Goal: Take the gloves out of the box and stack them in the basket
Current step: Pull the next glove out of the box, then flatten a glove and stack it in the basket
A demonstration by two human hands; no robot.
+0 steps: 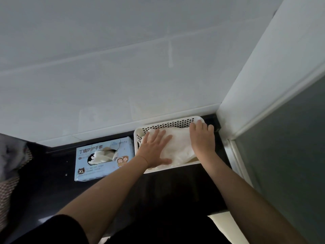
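Gloves lie as a pale, crumpled layer inside the white perforated basket, which sits on the dark tabletop against the wall, just to the right of the light-blue glove box. More gloves bulge from the oval opening in the top of that box. Both hands are spread flat, fingers apart, gripping nothing: the left hand presses on the near left part of the pile, and the right hand rests on its right side, fingertips reaching the far rim. The material looks thin, limp and very light, so it will likely drape, crease and cling together instead of holding a shape. A sensible hold would be a pinch on the tuft poking from the box, while a flat palm keeps the stack from springing up. The light box may lift as a glove is drawn out.
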